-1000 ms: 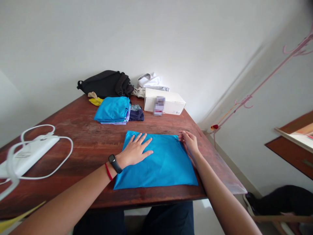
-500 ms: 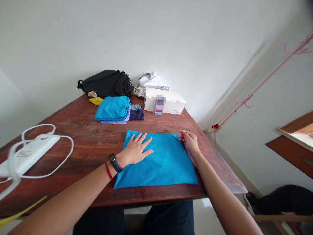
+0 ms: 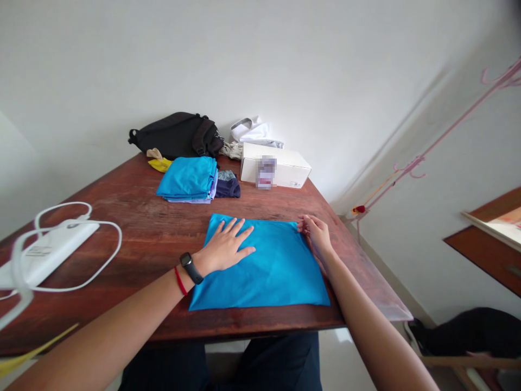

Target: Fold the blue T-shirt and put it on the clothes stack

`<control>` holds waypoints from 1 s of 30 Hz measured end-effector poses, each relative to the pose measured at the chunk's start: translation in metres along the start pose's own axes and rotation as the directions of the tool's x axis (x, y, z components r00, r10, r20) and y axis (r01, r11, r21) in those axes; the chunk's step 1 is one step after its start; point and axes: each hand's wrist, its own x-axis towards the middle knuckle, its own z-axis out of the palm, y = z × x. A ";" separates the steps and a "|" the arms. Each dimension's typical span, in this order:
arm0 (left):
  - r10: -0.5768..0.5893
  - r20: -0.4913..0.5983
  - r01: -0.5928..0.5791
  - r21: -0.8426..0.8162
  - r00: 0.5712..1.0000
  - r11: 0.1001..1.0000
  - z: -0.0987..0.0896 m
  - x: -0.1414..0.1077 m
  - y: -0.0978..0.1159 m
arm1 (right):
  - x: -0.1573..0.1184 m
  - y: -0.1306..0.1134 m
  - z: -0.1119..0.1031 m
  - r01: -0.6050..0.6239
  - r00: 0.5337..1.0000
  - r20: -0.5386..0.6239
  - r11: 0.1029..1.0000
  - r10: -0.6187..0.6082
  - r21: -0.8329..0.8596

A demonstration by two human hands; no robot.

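The view has tipped slightly while the hands stay put. The left hand (image 3: 225, 248) lies flat and open on the blue folded garment (image 3: 277, 282), near the front edge of the wooden table (image 3: 134, 260). The right hand (image 3: 316, 236) curls at the garment's corner, its grip unclear; dragging there could rumple the fold.
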 end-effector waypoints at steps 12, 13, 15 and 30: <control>-0.010 0.015 0.010 -0.019 1.000 1.000 -0.002 -0.001 0.000 | 0.000 -0.001 0.001 -0.010 1.000 0.007 1.000 0.010 -0.018; -0.009 0.012 0.010 -0.029 1.000 1.000 -0.002 -0.001 0.000 | 0.000 -0.001 0.001 -0.009 1.000 0.007 1.000 0.009 -0.021; -0.004 -0.005 0.003 -0.054 1.000 0.999 0.000 -0.001 -0.001 | 0.000 0.000 0.001 -0.005 1.000 0.005 1.000 0.005 -0.024; -0.254 -0.147 0.253 -0.030 0.956 0.967 -0.024 0.007 -0.052 | -0.004 0.005 0.000 0.082 0.996 -0.031 0.990 -0.086 -0.111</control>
